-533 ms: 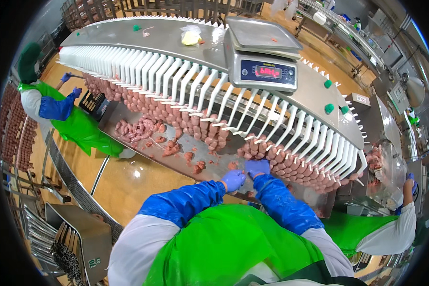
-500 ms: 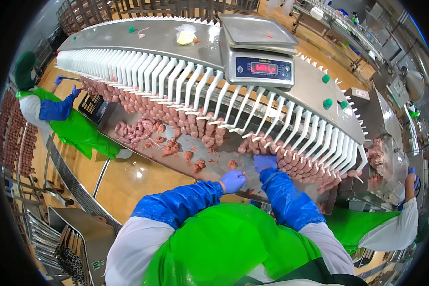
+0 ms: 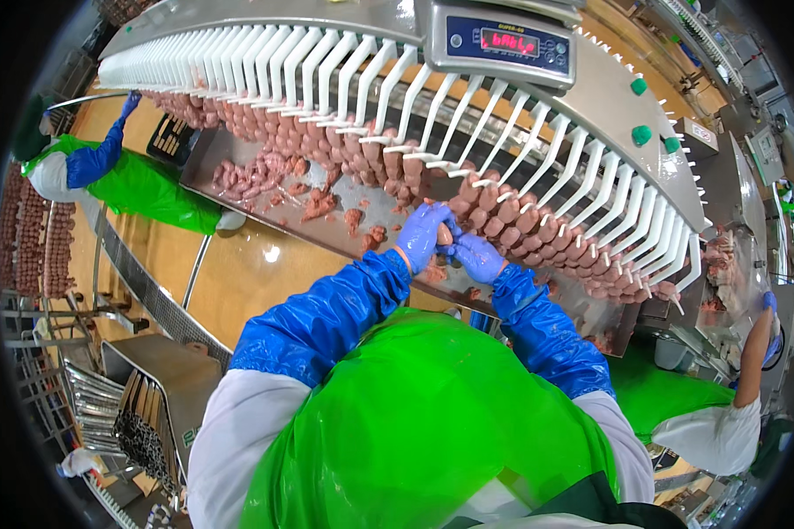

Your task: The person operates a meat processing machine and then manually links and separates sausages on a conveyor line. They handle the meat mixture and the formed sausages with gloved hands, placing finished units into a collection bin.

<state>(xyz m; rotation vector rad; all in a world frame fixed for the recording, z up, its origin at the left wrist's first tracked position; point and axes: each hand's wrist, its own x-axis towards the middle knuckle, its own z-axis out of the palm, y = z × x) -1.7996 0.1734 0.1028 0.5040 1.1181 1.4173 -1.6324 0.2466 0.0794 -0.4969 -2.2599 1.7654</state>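
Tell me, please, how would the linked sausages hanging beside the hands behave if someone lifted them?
The linked sausages would probably be floppy as a chain, since they droop in strands from the white hooks. They may be slippery, because their surfaces look smooth and moist. A single loose link might roll, given its rounded shape.

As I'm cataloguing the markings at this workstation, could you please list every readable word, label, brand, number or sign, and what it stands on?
I won't copy wording or numbers, but markings show here:
Scale: red lit characters on its display, somewhat blurred; printing on the blue panel around it, mostly too small to read.
Steel bin, lower left: a green marking, only partly showing.
Pale box, upper right: small print, unreadable.
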